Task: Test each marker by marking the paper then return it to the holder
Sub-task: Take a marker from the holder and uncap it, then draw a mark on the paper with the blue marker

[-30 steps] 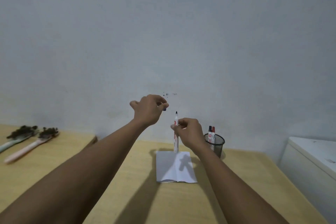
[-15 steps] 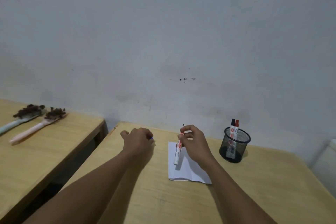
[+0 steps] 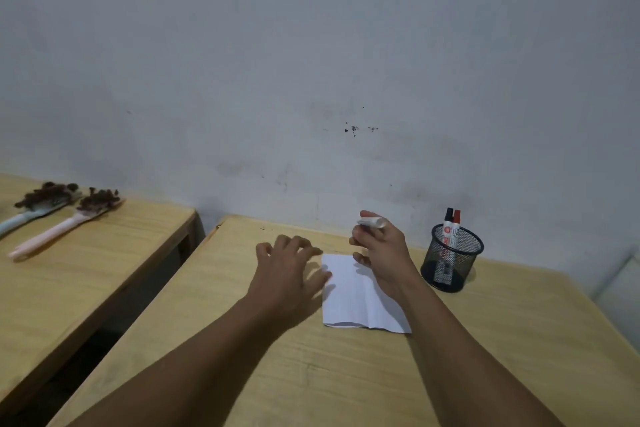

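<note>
A white folded paper [image 3: 349, 295] lies on the wooden table [image 3: 311, 374]. My right hand [image 3: 384, 253] hovers over the paper's far edge, shut on a white marker [image 3: 372, 222] that lies almost level across my fingertips. My left hand [image 3: 287, 274] is spread flat, fingers apart, at the paper's left edge with its fingertips touching it. No cap shows in it. A black mesh holder [image 3: 450, 267] stands to the right of the paper, with a black-capped and a red-capped marker [image 3: 452, 222] upright inside.
A second wooden table [image 3: 86, 270] stands to the left across a dark gap. Two long-handled brushes [image 3: 52, 229] lie on it. A white object [image 3: 620, 284] sits at the far right edge. The wall runs close behind both tables.
My left hand has opened from a fist and spread onto the paper's left edge. In my right hand the marker has turned from upright to nearly level. The camera has tilted down.
</note>
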A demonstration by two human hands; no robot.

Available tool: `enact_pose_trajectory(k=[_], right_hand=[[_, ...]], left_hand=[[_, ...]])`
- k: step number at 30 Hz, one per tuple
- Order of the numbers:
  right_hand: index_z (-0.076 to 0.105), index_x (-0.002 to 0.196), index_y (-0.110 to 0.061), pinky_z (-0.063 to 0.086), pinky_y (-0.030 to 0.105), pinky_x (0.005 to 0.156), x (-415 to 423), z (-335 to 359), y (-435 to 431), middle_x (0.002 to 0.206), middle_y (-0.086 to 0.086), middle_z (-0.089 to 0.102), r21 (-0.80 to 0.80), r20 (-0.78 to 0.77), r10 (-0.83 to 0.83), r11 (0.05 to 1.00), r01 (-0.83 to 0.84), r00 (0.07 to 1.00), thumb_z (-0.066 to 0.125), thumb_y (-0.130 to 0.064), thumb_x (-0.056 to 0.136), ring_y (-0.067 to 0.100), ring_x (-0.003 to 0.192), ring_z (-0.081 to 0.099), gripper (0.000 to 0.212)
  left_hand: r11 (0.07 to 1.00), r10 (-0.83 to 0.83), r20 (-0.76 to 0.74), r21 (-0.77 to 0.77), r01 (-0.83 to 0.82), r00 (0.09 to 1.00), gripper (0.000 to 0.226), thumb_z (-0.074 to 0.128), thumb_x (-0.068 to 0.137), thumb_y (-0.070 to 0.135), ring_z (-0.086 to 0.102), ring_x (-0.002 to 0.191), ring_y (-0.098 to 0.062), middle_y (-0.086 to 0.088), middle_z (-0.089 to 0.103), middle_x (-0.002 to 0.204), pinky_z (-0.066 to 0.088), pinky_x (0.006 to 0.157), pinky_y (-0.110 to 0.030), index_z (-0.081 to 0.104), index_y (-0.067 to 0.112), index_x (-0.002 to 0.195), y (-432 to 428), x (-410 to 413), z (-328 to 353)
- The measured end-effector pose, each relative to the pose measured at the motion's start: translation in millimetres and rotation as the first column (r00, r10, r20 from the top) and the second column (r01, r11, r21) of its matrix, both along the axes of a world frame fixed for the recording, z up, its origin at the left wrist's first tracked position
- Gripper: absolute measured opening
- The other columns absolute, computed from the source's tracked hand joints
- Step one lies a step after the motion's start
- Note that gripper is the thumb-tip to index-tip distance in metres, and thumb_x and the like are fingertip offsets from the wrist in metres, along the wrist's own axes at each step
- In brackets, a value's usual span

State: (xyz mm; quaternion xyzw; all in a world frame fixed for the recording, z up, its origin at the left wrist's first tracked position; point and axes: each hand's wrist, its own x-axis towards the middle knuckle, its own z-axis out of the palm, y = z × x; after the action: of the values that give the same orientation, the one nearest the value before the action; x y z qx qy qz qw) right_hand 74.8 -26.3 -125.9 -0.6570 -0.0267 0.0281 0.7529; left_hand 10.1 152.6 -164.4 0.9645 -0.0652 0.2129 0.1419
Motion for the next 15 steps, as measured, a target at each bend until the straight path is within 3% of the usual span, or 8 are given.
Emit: enact_pose_trajectory(k=[3, 7, 11, 15], right_hand=[[0.063, 0.115, -0.017, 0.053, 0.033, 0.064, 3, -2, 6, 0.086, 0.007, 0.07, -0.156, 0.033, 0.026, 0.988, -0.021, 0.999, 0.067, -0.021, 0.095, 0.017, 0.073, 0.067, 0.02], [0.066, 0.098, -0.008, 0.049, 0.028, 0.055, 15, -11, 18, 0.071, 0.007, 0.067, -0.35, 0.155, 0.124, 0.935, -0.062, 0.98, 0.062, -0.03, 0.098, 0.017, 0.058, 0.061, 0.022], [0.066, 0.09, -0.005, 0.046, 0.03, 0.052, 38, -31, 27, 0.063, 0.006, 0.063, -0.326, 0.126, 0.146, 0.94, -0.098, 0.981, 0.062, -0.033, 0.098, 0.02, 0.054, 0.055, 0.029], [0.062, 0.087, -0.002, 0.047, 0.028, 0.05, 48, -51, 33, 0.06, 0.001, 0.065, -0.305, 0.138, 0.126, 0.949, -0.079, 0.982, 0.061, -0.033, 0.098, 0.01, 0.046, 0.056, 0.033]], left_hand=[[0.996, -0.06, -0.212, 0.051, 0.072, 0.975, 0.069, 0.033, 0.085, 0.072, 0.034, 0.133, -0.016, 0.012, 0.042, 0.151, 0.021, 0.104, -0.049, 0.045, 0.035, 0.142, -13, -12, -4], [0.98, -0.079, -0.289, 0.15, 0.127, 0.954, 0.073, 0.031, 0.083, 0.075, 0.035, 0.132, -0.019, 0.011, 0.036, 0.157, 0.024, 0.101, -0.051, 0.042, 0.034, 0.142, -9, -12, -11], [0.981, -0.086, -0.315, 0.139, 0.136, 0.945, 0.073, 0.029, 0.084, 0.076, 0.031, 0.133, -0.018, 0.014, 0.031, 0.158, 0.023, 0.103, -0.05, 0.038, 0.035, 0.144, -4, -10, -20], [0.982, -0.095, -0.361, 0.117, 0.147, 0.928, 0.076, 0.029, 0.084, 0.078, 0.023, 0.136, -0.017, 0.015, 0.024, 0.161, 0.019, 0.106, -0.05, 0.033, 0.036, 0.147, -4, -7, -19]])
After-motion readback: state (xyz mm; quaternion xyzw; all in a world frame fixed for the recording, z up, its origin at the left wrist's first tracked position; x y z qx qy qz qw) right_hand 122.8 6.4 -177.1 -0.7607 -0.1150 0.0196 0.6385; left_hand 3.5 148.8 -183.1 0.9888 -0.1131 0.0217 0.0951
